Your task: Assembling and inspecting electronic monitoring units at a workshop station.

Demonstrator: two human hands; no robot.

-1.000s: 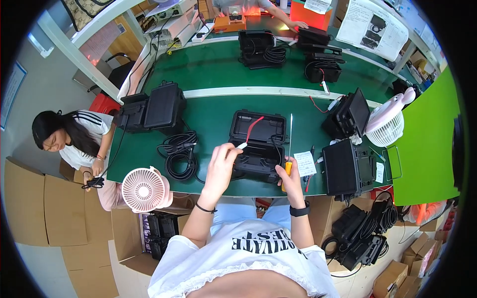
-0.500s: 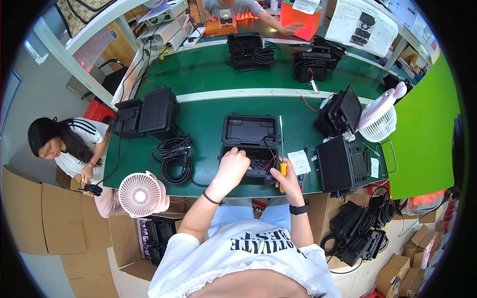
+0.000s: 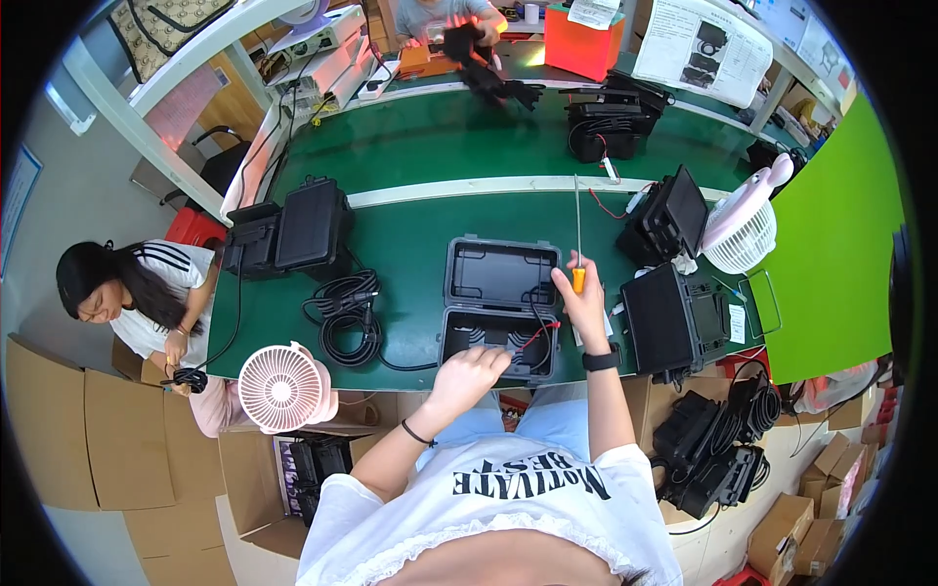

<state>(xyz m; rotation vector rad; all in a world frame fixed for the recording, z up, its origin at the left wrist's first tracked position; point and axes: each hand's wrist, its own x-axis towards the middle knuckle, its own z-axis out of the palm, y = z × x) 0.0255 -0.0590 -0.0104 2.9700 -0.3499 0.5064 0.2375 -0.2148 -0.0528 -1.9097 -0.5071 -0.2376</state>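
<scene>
A black plastic case (image 3: 501, 277) lies with its lid folded back on the green bench in front of me. Inside its lower half are ribbed black parts, and a thin red wire (image 3: 536, 334) runs to a small red connector. My left hand (image 3: 473, 373) is at the near rim of this case, fingers curled together; what they pinch, if anything, is hidden. To the right of the case, my right hand (image 3: 584, 301) grips a screwdriver by its yellow handle (image 3: 578, 280), its long shaft pointing away from me. A black cable leaves the case's left side.
Coiled black cable (image 3: 348, 317) and closed black boxes (image 3: 311, 227) lie leftward, beside a pink fan (image 3: 284, 388). More black boxes (image 3: 670, 317) and a second fan (image 3: 743, 230) stand rightward. One co-worker sits left; another across the bench handles a black device (image 3: 477, 66).
My left hand has drawn back from inside the case to its near rim. My right hand has moved farther away with the screwdriver. Across the bench, the co-worker has picked up a black device.
</scene>
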